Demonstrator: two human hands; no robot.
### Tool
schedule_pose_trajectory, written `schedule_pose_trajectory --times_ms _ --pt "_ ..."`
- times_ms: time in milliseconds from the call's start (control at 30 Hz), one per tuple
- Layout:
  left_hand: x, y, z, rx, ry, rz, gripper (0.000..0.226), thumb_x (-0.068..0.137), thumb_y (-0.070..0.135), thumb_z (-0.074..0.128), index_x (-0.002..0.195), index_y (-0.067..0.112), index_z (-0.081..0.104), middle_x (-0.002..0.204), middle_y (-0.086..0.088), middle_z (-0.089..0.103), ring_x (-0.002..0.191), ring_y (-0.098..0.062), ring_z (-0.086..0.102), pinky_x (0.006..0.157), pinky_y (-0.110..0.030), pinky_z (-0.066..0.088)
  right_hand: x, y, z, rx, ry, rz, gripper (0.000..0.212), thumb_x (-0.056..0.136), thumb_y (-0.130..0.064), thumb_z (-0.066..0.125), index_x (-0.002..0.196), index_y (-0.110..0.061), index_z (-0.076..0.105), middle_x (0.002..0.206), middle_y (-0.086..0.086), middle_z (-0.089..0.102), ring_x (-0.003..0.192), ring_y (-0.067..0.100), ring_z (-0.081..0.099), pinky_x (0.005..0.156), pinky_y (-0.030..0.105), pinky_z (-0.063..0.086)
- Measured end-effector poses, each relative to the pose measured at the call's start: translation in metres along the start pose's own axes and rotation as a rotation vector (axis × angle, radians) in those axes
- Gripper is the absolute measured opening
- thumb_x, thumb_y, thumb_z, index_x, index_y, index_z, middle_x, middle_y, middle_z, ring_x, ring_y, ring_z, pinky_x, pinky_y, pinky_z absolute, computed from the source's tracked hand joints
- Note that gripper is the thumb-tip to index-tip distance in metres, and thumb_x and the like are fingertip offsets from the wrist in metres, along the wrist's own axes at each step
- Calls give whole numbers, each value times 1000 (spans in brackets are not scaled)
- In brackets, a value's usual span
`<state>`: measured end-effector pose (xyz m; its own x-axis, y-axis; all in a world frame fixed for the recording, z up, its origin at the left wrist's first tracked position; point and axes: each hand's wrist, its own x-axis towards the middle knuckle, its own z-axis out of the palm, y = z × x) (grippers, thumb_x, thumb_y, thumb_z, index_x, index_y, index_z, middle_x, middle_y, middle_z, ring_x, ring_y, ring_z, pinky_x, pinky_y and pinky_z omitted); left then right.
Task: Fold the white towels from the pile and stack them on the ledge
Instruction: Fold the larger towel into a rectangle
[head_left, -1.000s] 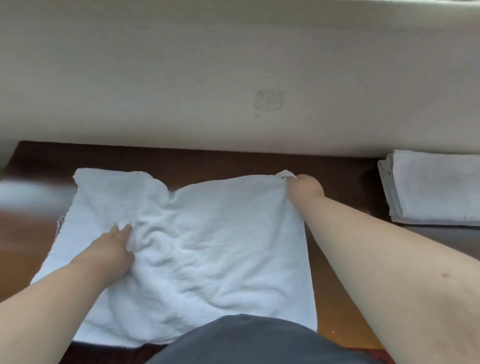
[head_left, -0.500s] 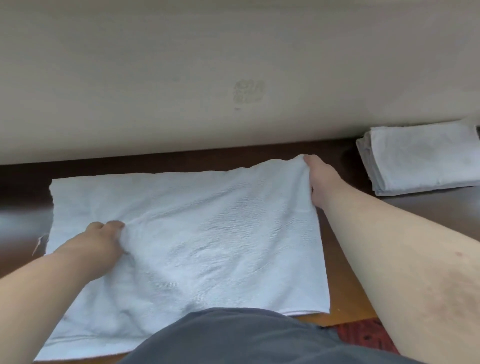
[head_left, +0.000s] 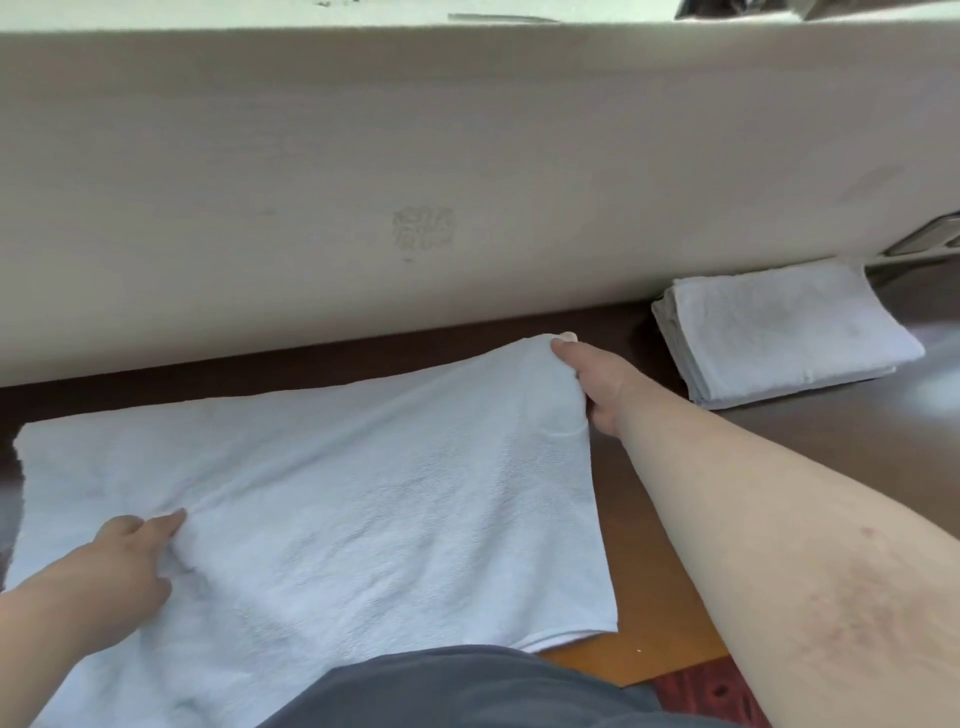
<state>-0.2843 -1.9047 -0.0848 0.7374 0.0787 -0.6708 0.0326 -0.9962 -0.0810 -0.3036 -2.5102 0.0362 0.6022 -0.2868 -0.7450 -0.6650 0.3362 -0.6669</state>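
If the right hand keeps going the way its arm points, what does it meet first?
Probably the wall. The right hand, gripping the towel corner, points up and left across a dark strip of ledge; nothing else shows in that line, though depth is unclear.

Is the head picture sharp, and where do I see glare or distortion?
Head view: the towel weave is fairly sharp; pale glare lies on the dark ledge right of the folded stack; the wall's top edge bows from the wide-angle lens.
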Motion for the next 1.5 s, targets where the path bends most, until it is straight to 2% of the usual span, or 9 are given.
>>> schedule_pose_trajectory --times_ms 333,533,767,967,1100,1200,1333,1400,1500 --pt "-70 56 -44 44 -46 29 84 84 31 56 156 38 14 154 0 16 99 -18 52 84 -25 47 8 11 17 -156 -22 -68 33 87 -25 76 116 -24 60 107 7 74 89 26 75 77 47 61" --pt "-92 79 -120 -110 376 -6 31 100 31 36 130 32 40 103 -4 61 82 -29 58 76 -37 46 15 18 -4 -342 62 -188 47 92 -31 69 136 -25 55 117 0 69 101 19 68 90 40 53" --pt "-14 49 -171 76 109 -83 76 97 37 55 158 25 10 161 -10 21 141 -39 30 110 -48 37 22 22 3 -452 188 -39 61 93 -58 55 146 -30 44 141 2 55 128 28 52 112 51 37" --pt "27 12 -178 177 214 127 44 95 47 55 121 12 63 107 -13 63 100 -35 59 81 -36 47 11 17 13 -497 340 -279 43 92 -47 52 135 -51 46 129 -11 59 114 22 57 99 43 45" --pt "45 -9 -184 -81 330 102 57 94 48 58 133 6 54 133 -20 56 115 -38 54 94 -43 44 13 12 37 -492 418 -416 48 92 -34 44 138 -48 48 129 -20 56 117 12 52 98 27 37" --pt "55 -7 -186 -246 379 41 44 91 39 67 121 10 54 116 -20 62 88 -33 56 78 -40 45 22 5 45 -562 413 -385 52 98 -28 44 148 -40 40 140 -15 51 128 17 50 108 29 36" --pt "32 21 -160 -182 576 -214 58 85 30 67 133 14 38 140 -21 42 126 -45 41 105 -53 34 21 6 54 -796 666 -281 70 93 -27 50 157 -30 22 158 7 32 139 35 37 114 46 33" --pt "4 58 -138 -232 754 2 60 88 29 60 140 14 34 154 -18 27 141 -39 25 117 -50 16 6 17 77 -868 768 -473 66 90 -28 52 152 -22 32 158 10 30 141 35 31 116 50 27" --pt "-30 115 -100 -56 543 526 63 95 43 43 153 21 30 163 -13 16 149 -33 14 120 -52 11 -11 54 126 -1318 466 -727 61 94 -39 51 150 -19 38 158 14 30 145 35 26 118 56 21"
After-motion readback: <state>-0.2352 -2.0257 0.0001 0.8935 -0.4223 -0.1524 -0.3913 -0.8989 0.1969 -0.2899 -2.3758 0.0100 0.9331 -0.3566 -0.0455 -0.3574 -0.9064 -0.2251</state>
